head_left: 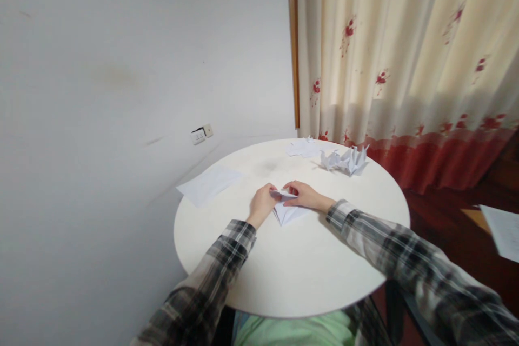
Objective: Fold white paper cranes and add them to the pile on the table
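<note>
A partly folded piece of white paper [286,215] rests near the middle of the round white table, its lower corner pointing toward me. My left hand [263,203] grips the paper's upper left edge, the fingers curled around it. From the right, my right hand [302,194] pinches the upper right part of the same paper, thumb below and fingers above. Between the two hands the top layer is lifted and slightly bowed. Some fingertips of both hands are hidden by the paper.
The round table [292,281] stands against a wall. Folded paper cranes [351,161] cluster at its back right, beside more white paper [304,147]. Flat sheets [208,184] lie at the left edge. A curtain [385,65] hangs behind; another sheet [503,230] is far right.
</note>
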### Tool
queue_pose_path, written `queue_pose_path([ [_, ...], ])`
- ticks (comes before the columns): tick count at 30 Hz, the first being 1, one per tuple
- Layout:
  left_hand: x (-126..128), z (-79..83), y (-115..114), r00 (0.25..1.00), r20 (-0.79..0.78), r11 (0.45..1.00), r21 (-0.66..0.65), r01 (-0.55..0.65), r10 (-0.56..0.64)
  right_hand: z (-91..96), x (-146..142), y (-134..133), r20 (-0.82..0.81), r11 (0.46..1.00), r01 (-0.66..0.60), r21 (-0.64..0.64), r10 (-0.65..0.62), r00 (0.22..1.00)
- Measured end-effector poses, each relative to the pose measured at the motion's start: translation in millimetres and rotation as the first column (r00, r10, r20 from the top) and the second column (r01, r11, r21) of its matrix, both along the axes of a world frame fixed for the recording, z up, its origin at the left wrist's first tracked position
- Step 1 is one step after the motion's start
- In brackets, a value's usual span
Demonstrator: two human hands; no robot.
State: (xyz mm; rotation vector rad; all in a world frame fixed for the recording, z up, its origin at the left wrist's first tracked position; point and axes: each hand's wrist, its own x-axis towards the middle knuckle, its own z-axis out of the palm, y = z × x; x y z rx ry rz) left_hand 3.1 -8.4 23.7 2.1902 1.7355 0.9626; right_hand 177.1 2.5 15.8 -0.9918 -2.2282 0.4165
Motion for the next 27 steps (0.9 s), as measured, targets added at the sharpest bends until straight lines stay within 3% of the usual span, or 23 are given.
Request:
queue_pose_path([
  [9, 4.4, 8.8, -5.8, 0.996, -0.03, 0.997, -0.015, -0.082, 0.081, 7.8, -2.0, -8.1, 0.06, 0.998, -0.034, 0.05, 0.03, 0.998],
  [27, 10.0, 4.6, -6.6, 0.989, 0.129, 0.996, 0.065, 0.063, -0.071, 1.6, -3.2, -2.0, -0.016, 0.994, 0.073, -0.076, -0.074, 0.997],
])
